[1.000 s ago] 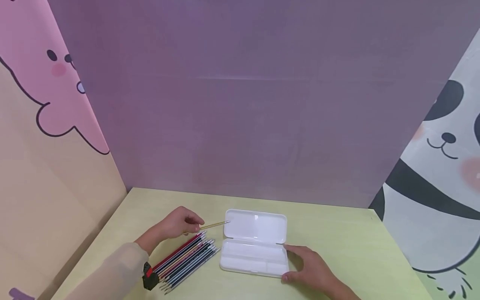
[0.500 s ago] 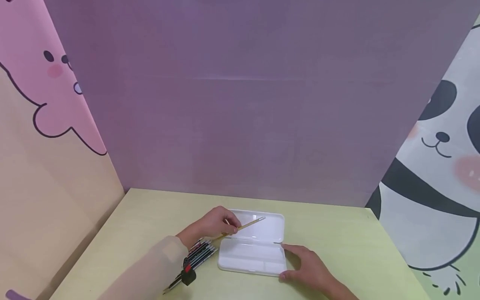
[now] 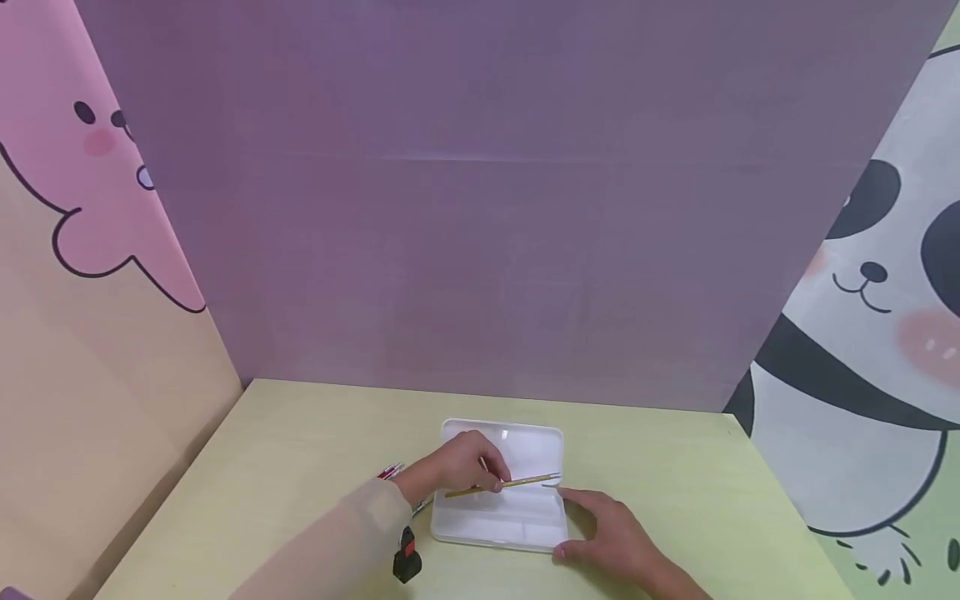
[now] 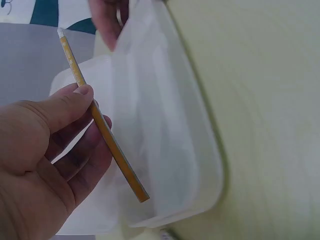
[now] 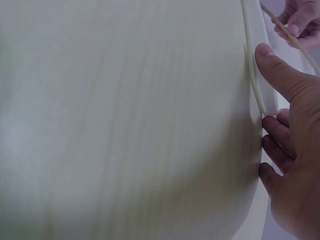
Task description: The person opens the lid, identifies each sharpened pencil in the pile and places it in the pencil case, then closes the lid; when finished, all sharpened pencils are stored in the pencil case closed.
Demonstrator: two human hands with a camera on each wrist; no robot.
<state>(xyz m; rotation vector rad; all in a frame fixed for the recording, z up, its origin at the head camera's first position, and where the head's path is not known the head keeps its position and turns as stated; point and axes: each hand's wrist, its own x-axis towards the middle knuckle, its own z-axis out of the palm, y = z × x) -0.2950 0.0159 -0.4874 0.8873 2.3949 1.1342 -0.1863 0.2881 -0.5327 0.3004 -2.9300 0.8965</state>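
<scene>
In the head view a white pencil case (image 3: 491,530) lies open on the table, its lid (image 3: 531,446) folded back on the far side. My left hand (image 3: 471,463) pinches a yellow pencil (image 3: 534,480) between thumb and fingers over the case. In the left wrist view the pencil (image 4: 120,155) slants across the shallow compartments, its white eraser end pointing away. My right hand (image 3: 618,537) grips the case's right end, thumb near the front corner and index finger by the hinge. In the right wrist view the thumb (image 5: 275,65) lies along the case's side.
Mostly hidden under the left sleeve (image 3: 330,537), a bundle of pencils (image 3: 390,472) lies on the table left of the case. A small black device with a red patch (image 3: 407,557) hangs at the left wrist. A purple panel (image 3: 480,250) stands behind the table.
My left hand has moved right from beside the bundle to above the case, bringing the yellow pencil, which now lies more level. The right hand stays at the case's right end.
</scene>
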